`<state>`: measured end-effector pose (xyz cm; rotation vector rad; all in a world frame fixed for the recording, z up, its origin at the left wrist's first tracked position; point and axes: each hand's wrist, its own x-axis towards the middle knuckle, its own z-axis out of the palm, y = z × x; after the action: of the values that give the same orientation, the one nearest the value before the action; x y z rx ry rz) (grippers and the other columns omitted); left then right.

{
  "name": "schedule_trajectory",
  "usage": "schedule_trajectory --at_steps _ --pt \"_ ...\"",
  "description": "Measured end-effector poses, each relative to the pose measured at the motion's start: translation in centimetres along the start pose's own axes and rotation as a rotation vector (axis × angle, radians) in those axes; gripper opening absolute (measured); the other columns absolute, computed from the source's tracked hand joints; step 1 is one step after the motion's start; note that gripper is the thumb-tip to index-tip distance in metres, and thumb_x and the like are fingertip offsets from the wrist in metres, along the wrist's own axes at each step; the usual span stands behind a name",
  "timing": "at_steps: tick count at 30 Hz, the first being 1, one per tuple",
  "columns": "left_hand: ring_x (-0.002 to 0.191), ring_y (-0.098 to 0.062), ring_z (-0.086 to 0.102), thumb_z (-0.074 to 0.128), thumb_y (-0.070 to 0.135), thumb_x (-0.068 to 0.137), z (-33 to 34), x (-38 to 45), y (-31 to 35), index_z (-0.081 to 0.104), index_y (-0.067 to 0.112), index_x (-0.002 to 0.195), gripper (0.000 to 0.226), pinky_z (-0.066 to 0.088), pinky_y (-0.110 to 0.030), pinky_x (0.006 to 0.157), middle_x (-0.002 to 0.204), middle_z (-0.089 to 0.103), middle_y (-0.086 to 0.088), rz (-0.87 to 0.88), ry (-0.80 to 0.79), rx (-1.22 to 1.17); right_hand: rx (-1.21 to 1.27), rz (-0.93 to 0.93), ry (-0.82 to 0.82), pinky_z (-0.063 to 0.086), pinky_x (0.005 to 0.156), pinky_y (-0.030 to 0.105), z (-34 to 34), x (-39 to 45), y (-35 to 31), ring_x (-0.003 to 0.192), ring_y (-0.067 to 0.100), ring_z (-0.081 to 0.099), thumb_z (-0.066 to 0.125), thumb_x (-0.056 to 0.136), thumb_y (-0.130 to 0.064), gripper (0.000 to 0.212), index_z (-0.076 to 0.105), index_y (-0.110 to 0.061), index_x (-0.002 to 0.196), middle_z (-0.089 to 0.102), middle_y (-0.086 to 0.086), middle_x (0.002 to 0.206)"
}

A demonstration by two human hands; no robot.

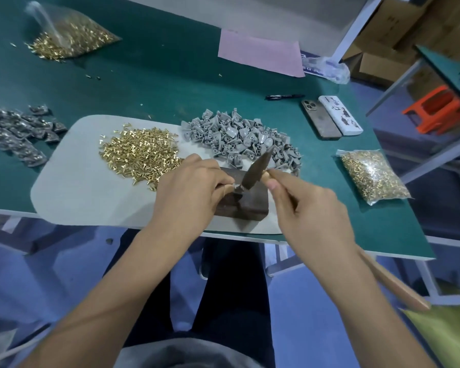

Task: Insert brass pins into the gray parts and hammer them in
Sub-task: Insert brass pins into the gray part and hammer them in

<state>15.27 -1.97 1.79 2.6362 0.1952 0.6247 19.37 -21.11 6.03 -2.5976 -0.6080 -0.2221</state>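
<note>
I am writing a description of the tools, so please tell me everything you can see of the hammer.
The hammer has a dark, worn-looking metal head and a pale wooden handle. The right hand grips the handle close to the head; the handle's far end sticks out behind the wrist. The head is tilted, its upper end tapering and blurred, its lower end at the small part that the left hand pinches on the dark block.
</note>
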Motion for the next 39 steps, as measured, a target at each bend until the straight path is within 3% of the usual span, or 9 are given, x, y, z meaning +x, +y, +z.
schedule_trajectory --at_steps 4,7,10,16,20,23,29,34,39 --pt "0.089 -0.015 0.053 0.071 0.042 0.088 0.0 0.0 -0.1 0.077 0.037 0.090 0.008 0.045 -0.030 0.059 0.084 0.065 0.014 -0.017 0.001 -0.006 0.190 0.028 0.123 0.045 0.058 0.029 0.2 -0.2 -0.1 0.058 0.004 0.046 0.038 0.101 -0.059 0.040 0.058 -0.043 0.131 0.068 -0.022 0.080" --pt "0.087 -0.015 0.053 0.070 0.044 0.088 0.0 0.0 -0.1 0.076 0.037 0.090 0.009 0.043 -0.029 0.058 0.083 0.065 0.014 -0.006 0.004 -0.003 0.012 -0.036 0.038 0.043 0.058 0.031 0.6 -0.6 -0.3 0.062 0.017 0.052 0.038 0.102 -0.057 0.038 0.060 -0.043 0.130 0.059 -0.012 0.068" --pt "0.088 -0.014 0.053 0.070 0.044 0.087 0.1 0.1 -0.1 0.076 0.038 0.090 0.010 0.041 -0.029 0.059 0.084 0.065 0.016 -0.026 0.000 -0.020 0.205 -0.031 0.250 0.041 0.060 0.021 0.7 -0.8 -0.1 0.061 -0.001 0.050 0.045 0.107 -0.042 0.035 0.068 -0.028 0.129 0.057 -0.021 0.073" --pt "0.090 -0.015 0.055 0.072 0.044 0.086 0.0 0.0 0.0 0.077 0.038 0.094 0.011 0.048 -0.031 0.061 0.087 0.066 0.017 -0.037 -0.018 -0.012 -0.013 0.024 0.003 0.041 0.058 0.032 0.5 -0.7 1.0 0.064 0.013 0.042 0.037 0.102 -0.058 0.032 0.048 -0.051 0.131 0.046 -0.020 0.055" --pt "0.089 -0.014 0.055 0.072 0.043 0.086 0.0 0.0 -0.1 0.077 0.038 0.094 0.011 0.048 -0.031 0.059 0.086 0.066 0.017 -0.038 -0.027 -0.027 -0.043 0.154 0.149 0.036 0.063 0.034 0.3 -1.1 2.0 0.081 0.018 0.055 0.042 0.107 -0.039 0.036 0.055 -0.041 0.140 0.064 -0.009 0.094" --pt "0.089 -0.015 0.054 0.072 0.042 0.087 -0.1 0.0 0.0 0.077 0.038 0.094 0.010 0.047 -0.031 0.059 0.086 0.065 0.017 -0.034 -0.034 -0.034 -0.188 0.273 0.051 0.033 0.063 0.037 0.8 -1.6 2.9 0.077 0.032 0.053 0.044 0.106 -0.023 0.044 0.048 -0.034 0.148 0.050 0.001 0.096" --pt "0.089 -0.014 0.053 0.069 0.041 0.089 0.0 -0.2 0.0 0.076 0.038 0.093 0.008 0.047 -0.031 0.059 0.086 0.064 0.017 -0.040 -0.030 -0.070 -0.198 0.374 -0.095 0.046 0.065 0.040 2.3 -2.8 3.1 0.080 0.032 0.053 0.048 0.098 -0.001 0.058 0.053 -0.031 0.147 0.039 0.005 0.113" --pt "0.091 -0.010 0.049 0.066 0.039 0.091 0.2 -0.8 -0.3 0.072 0.036 0.094 0.008 0.036 -0.027 0.057 0.085 0.057 0.017 -0.053 -0.005 -0.113 -0.287 0.328 0.032 0.037 0.084 0.042 2.7 -2.8 2.7 0.100 0.033 0.048 0.059 0.095 -0.006 0.045 0.067 -0.029 0.133 0.057 0.008 0.106" --pt "0.092 -0.003 0.045 0.066 0.038 0.091 -0.4 -1.5 -1.6 0.069 0.038 0.092 0.003 0.036 -0.018 0.062 0.082 0.052 0.021 -0.120 -0.002 -0.250 0.037 0.080 0.136 0.040 0.092 0.041 3.4 -1.1 -0.5 0.108 0.026 0.055 0.061 0.092 -0.004 0.036 0.072 -0.024 0.119 0.068 -0.004 0.110"
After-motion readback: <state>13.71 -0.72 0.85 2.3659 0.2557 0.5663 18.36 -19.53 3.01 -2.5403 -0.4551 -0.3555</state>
